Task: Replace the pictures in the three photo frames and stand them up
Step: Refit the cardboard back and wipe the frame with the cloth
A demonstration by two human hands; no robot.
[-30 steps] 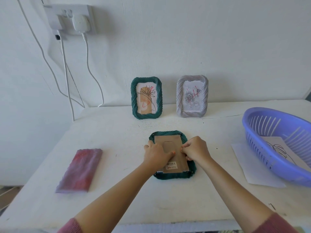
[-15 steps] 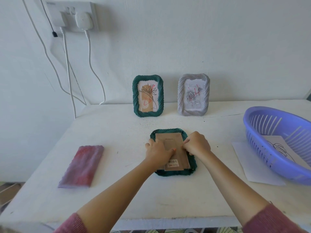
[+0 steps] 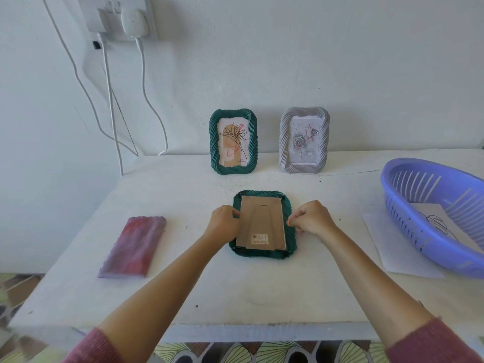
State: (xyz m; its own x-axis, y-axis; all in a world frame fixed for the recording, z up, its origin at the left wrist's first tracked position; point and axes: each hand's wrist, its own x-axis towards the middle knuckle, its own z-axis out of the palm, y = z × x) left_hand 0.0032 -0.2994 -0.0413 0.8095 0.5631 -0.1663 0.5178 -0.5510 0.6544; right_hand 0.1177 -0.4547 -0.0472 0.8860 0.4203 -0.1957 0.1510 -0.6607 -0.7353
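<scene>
White table (image 3: 262, 289): purple basket (image 3: 408, 218), drawing (image 3: 440, 218) inside

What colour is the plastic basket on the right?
Blue-purple basket, clearest in the head view.

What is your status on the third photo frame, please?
Left hand, right hand grip side edges of face-down green frame. Cardboard backing in place, not yet stood up. Standing green frame, grey frame upright at back; nothing blocking.

Looks forward and down from head height, just behind the near edge of the table (image 3: 262, 292); faces the far edge and the wall (image 3: 314, 61) beyond; sits close, taking in the left edge, cutting off the right.
</scene>
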